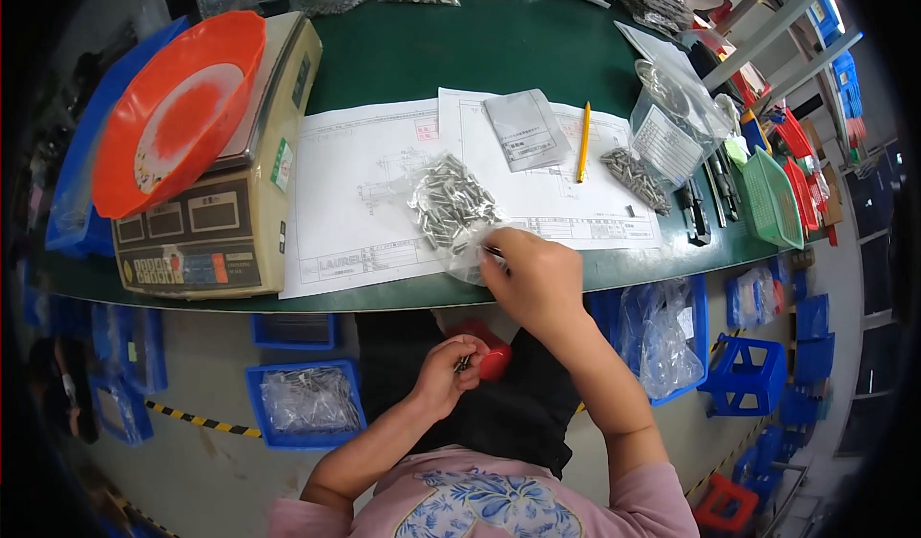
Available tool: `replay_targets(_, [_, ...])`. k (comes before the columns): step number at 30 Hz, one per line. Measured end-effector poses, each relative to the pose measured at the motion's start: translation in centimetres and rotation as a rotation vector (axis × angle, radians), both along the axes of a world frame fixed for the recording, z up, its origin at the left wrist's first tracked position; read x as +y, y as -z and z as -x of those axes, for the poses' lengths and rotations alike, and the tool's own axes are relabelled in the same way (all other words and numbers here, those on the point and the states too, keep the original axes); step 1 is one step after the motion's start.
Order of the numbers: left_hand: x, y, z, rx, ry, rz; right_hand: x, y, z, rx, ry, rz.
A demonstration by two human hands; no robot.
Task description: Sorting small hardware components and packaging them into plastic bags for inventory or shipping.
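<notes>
A clear plastic bag of small metal pins [451,202] lies on the drawing sheets near the table's front edge. My right hand [537,279] is at the bag's near end, thumb and fingers pinched together. A small dark bit shows at its fingertips, too small to name. Below the table edge, over my lap, my left hand [447,377] is curled closed around a few small metal pins [463,362]. Beside that hand is a round red object [495,359], partly hidden. Under the bag spread the white drawing sheets [360,178].
At the left stands a weighing scale [206,236] with an orange tray [182,106]. Right of the bag are a grey booklet [527,130], a yellow pencil [584,143], another bag of pins [635,181] and a clear tub [672,120]. Blue bins [303,442] sit below.
</notes>
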State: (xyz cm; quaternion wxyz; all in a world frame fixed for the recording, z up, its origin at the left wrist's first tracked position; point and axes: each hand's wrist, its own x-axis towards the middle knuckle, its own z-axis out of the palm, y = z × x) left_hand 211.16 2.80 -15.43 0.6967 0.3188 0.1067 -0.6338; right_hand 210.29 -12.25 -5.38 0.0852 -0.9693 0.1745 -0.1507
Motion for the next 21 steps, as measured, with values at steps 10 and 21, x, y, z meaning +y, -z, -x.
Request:
replay_targets(10, [-2.2,-5.3,0.6,0.160,0.087,0.271,2.3,1.1,9.1,-0.476,-0.018,-1.030])
replay_targets(21, [-2.3,-5.5,2.4,0.068,0.087,0.244,1.9,2.2,12.6,-0.376,0.026,-0.817])
